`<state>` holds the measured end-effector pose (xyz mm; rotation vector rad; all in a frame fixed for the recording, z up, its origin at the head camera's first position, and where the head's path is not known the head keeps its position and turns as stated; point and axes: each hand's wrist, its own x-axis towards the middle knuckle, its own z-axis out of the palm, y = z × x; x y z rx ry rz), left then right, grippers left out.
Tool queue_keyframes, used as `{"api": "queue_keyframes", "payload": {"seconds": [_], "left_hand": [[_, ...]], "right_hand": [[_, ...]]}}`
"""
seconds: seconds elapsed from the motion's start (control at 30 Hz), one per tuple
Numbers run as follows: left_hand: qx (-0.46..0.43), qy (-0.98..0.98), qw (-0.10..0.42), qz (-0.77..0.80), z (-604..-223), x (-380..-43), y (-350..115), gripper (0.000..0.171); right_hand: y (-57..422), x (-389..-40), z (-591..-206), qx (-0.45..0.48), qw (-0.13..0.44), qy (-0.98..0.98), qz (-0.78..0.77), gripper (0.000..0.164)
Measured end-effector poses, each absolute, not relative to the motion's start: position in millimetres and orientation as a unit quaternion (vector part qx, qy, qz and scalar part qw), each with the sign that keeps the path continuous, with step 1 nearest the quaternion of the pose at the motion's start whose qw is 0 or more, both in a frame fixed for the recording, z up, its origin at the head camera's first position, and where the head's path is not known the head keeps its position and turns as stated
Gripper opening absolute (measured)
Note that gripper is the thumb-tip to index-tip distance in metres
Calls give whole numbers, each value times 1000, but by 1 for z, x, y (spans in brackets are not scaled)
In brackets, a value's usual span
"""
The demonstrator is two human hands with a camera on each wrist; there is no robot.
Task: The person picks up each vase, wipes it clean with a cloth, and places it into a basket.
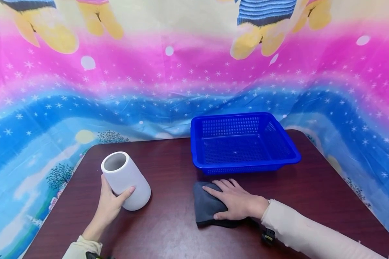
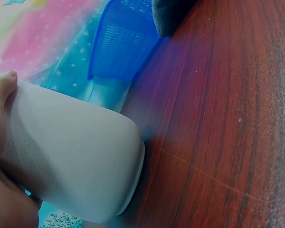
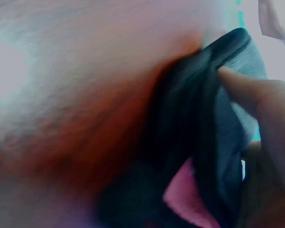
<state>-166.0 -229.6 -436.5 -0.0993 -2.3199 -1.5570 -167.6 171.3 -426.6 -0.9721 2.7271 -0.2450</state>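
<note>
My left hand (image 1: pixel 108 205) grips a white cylindrical vase (image 1: pixel 134 185) by its side, thumb across the front. The vase leans left, its open mouth up; whether its base touches the table is unclear. In the left wrist view the vase's rounded base (image 2: pixel 118 156) faces the table. My right hand (image 1: pixel 235 201) rests on a dark grey folded cloth item (image 1: pixel 205 205), fingers spread over its top. In the right wrist view the thumb lies against the grey cloth (image 3: pixel 223 137), which has a black edge, and a pink patch (image 3: pixel 187 197) shows inside it.
A blue plastic basket (image 1: pixel 246 166) with perforated walls stands at the back right of the dark red-brown wooden table (image 1: pixel 168 223), just behind the grey cloth item. A colourful printed curtain (image 1: pixel 168 82) hangs behind and around the table.
</note>
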Motion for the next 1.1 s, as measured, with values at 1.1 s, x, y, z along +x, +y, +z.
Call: {"api": "queue_keyframes", "payload": {"seconds": [1.1], "left_hand": [[-34,-810,170,-560,-438,-167,-229,88]], "right_hand": [[187,-177,-448,-360,149,914,-118,109]]}}
